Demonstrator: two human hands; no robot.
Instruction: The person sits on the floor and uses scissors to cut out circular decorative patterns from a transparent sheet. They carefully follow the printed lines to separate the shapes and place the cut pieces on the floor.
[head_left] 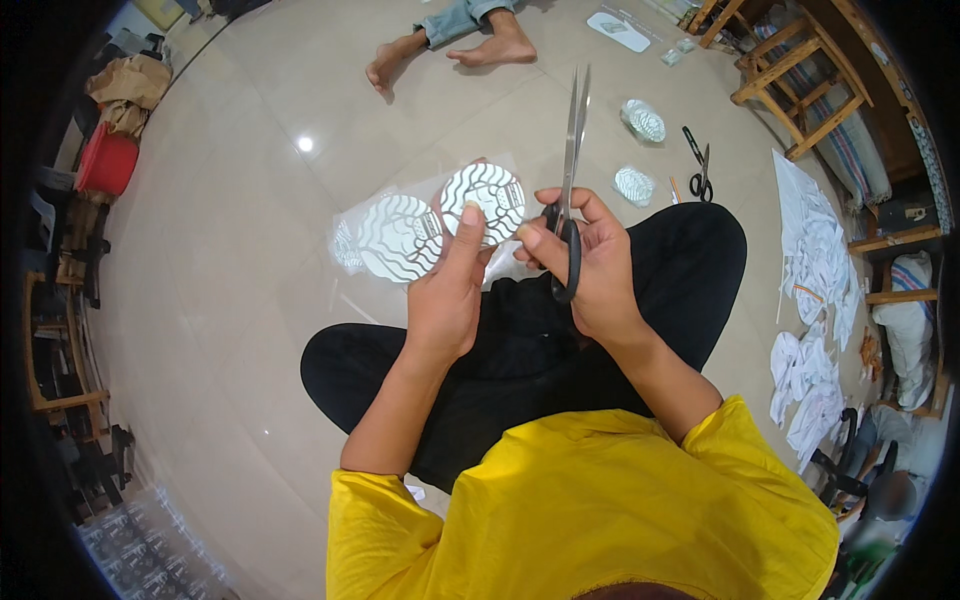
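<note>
My left hand is closed on a round silver-patterned piece, its thumb pressed on the face. A second round silver piece with the same wavy pattern lies just left of it, on or in clear plastic film. My right hand grips a pair of black-handled scissors, blades pointing away from me. One black handle loop hangs below the fingers. The right fingertips come close to the right edge of the held piece; whether they touch it I cannot tell.
Two more silver pieces lie on the floor to the right, near another pair of scissors. A person's bare feet rest at the far side. White sheets and a wooden stool stand right; a red container is left.
</note>
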